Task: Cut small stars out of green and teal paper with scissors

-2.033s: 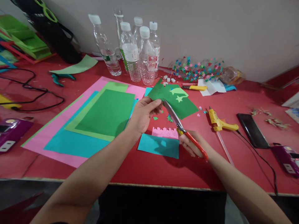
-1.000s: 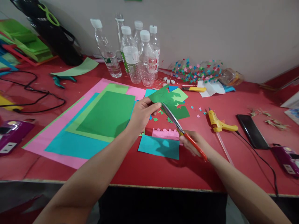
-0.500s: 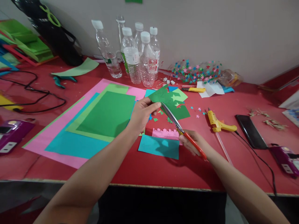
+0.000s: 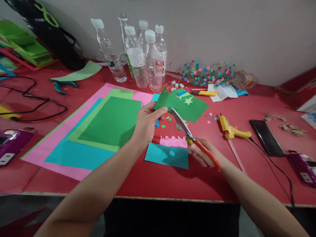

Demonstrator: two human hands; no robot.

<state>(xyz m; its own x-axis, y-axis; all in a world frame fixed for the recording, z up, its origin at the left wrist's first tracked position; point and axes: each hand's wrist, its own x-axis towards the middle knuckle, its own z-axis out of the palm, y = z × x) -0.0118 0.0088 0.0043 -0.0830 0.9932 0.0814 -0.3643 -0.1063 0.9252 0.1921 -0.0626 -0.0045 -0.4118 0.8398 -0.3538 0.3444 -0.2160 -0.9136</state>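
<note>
Between the thumb and fingers of my left hand (image 4: 149, 121) is a dark green sheet of paper (image 4: 194, 110) with a star-shaped hole, raised over the table. My right hand (image 4: 201, 153) grips red-handled scissors (image 4: 207, 154); their blades point up-left, and the tips are at the sheet beside my left thumb. Whether the blades are fully closed I cannot tell. Beneath lie a pink strip with a notched edge (image 4: 174, 142), a blue paper rectangle (image 4: 166, 156) and small green scraps (image 4: 168, 118).
Large coloured sheets (image 4: 111, 121) are stacked on the left. Several plastic bottles (image 4: 154, 64) stand by the wall, near a bottle covered in stars (image 4: 207, 73). At right are a yellow glue gun (image 4: 232, 128), its cord and a phone (image 4: 266, 137). A yellow cutter (image 4: 207, 93) lies behind.
The green sheet has turned and swung right, so its hole now shows as a clear star. Both hands keep their hold, and the view has shifted slightly.
</note>
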